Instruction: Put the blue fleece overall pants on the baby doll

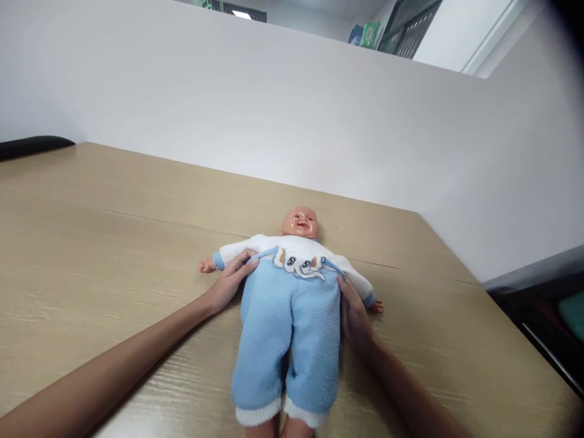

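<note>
A baby doll (301,224) lies on its back on the wooden table, head away from me and arms spread. It wears a fleece romper (269,322) with a white top, blue legs and white cuffs. An elephant face (298,261) is sewn on its front, with a blue trim strip running to each side. My left hand (235,277) is closed on the romper's side at the waist, fingertips on the trim. On the opposite side, my right hand (356,313) grips the romper by the trim's end. The fingers under the doll's sides are partly hidden.
The table (114,255) ends at a white partition wall (274,103) at the back. A dark chair-like edge (36,145) shows at the far left. Beyond the table's right edge are dark objects (547,310), one with a green part.
</note>
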`<move>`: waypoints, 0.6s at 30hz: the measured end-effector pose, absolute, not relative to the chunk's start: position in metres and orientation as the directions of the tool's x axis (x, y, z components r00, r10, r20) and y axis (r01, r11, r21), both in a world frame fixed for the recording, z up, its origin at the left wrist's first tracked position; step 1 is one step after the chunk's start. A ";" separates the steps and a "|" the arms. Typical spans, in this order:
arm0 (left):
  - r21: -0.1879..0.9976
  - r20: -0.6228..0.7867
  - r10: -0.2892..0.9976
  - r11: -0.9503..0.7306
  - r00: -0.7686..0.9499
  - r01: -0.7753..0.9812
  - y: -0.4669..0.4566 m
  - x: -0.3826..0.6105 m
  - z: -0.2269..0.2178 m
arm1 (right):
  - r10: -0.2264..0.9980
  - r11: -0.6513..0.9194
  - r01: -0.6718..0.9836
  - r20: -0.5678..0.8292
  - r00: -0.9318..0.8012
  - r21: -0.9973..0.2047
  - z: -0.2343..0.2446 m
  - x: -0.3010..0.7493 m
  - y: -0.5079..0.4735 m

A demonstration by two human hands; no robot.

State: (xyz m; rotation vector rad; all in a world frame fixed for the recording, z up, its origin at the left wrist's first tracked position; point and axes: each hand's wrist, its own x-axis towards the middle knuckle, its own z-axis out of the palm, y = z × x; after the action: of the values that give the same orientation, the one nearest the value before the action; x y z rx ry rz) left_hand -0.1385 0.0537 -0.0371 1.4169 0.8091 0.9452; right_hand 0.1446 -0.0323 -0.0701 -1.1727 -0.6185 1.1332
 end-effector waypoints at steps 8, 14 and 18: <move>0.968 0.223 0.903 -0.250 0.366 0.028 0.056 -0.141 -0.036 | 0.956 0.088 0.179 0.134 0.263 -0.980 -0.057 0.154 -0.042; 0.970 0.243 0.912 -0.225 0.330 -0.090 0.058 -0.141 -0.040 | 0.978 0.066 0.061 0.077 0.195 -0.996 -0.032 0.159 -0.024; 0.963 0.265 0.919 -0.239 0.291 -0.122 0.061 -0.140 -0.044 | 0.994 -0.039 0.226 -0.015 0.104 -0.973 -0.005 0.162 0.000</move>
State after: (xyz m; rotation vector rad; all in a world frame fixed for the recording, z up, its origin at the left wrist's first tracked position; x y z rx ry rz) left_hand -0.1397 0.0605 -0.0442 1.4594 0.7825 1.1919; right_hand 0.1625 0.0001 -0.0048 -1.4432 -1.2841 1.0353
